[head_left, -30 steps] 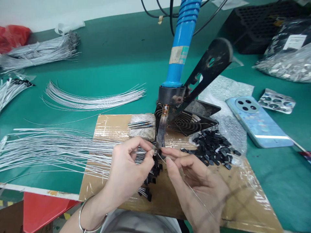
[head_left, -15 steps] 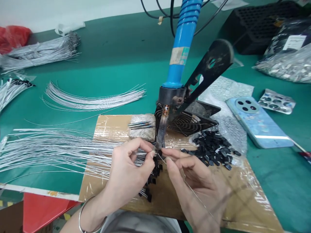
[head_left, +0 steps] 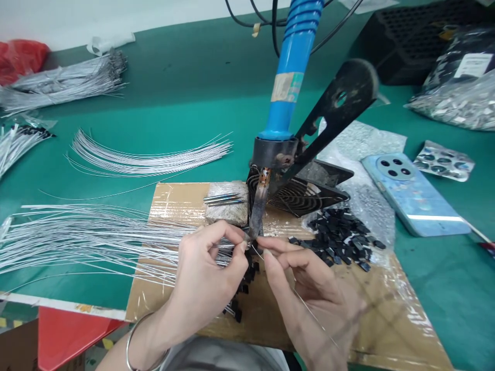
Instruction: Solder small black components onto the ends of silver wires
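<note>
A blue-handled soldering iron [head_left: 284, 87] is fixed in a black stand, its tip pointing down between my hands. My left hand [head_left: 211, 275] is closed in a pinch just left of the tip; the small piece in its fingertips is mostly hidden. From the right, my right hand [head_left: 309, 293] grips a thin silvery solder wire [head_left: 315, 318] between thumb and fingers, with one end close to the tip and the rest running down across the palm. Beneath and behind my left hand lie white wires [head_left: 96, 239] with black ends [head_left: 237, 312].
Loose black pieces [head_left: 340, 234] are heaped on the cardboard [head_left: 386, 314] at right, near a blue phone [head_left: 415, 198]. Behind the tip stands a black fan [head_left: 299, 193], beside a block with metal rods [head_left: 226, 211]. Another white wire bundle [head_left: 147, 157] lies at left.
Both hands hold nearly the same pose at the iron's tip. The view has shifted very slightly; nothing has been picked up or let go.
</note>
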### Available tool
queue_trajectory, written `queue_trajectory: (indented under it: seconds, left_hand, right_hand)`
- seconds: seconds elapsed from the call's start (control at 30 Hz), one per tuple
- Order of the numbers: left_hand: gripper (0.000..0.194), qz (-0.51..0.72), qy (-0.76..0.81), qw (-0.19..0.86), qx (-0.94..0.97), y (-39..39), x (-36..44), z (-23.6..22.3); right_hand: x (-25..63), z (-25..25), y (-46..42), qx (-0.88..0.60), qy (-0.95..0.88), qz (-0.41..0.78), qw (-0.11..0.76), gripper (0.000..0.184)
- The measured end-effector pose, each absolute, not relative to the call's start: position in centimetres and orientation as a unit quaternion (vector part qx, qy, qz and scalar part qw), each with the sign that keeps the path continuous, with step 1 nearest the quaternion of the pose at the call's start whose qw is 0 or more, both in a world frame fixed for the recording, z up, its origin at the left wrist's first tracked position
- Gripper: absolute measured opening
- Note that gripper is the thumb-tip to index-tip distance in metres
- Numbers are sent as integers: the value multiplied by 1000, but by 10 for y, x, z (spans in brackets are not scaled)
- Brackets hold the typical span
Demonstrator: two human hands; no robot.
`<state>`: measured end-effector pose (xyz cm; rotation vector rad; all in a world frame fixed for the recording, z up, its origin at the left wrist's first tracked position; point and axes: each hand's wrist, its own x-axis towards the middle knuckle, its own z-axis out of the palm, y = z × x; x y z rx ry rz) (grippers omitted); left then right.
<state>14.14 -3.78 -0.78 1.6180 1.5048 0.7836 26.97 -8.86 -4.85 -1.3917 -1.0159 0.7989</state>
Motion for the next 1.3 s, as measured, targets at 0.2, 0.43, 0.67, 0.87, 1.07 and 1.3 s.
queue_trajectory:
  seconds: [0.2, 0.43, 0.67, 0.87, 1.07, 1.3]
  left_hand:
    - [14, 307, 589, 391, 637, -38, 141, -8]
    - [14, 315, 585, 391, 637, -40, 141, -9]
    - [13, 314, 583, 395, 637, -39, 140, -10]
    - [14, 296, 595, 384, 641, -39, 140, -9]
    - [14, 322, 580, 397, 634, -41, 140, -11]
    - [15, 334, 570, 389, 642, -42, 140, -11]
  right_hand:
    - [269, -46, -89, -607, -438, 328, 576, 18]
    - [267, -45, -89, -600, -437, 322, 587, 17]
    - [267, -45, -89, -600, -442, 321, 584, 17]
    - [267, -47, -90, -599, -446, 314, 586, 16]
    - [269, -52, -91, -584, -464, 310, 589, 15]
    - [269, -52, -92, -582, -466, 305, 592, 17]
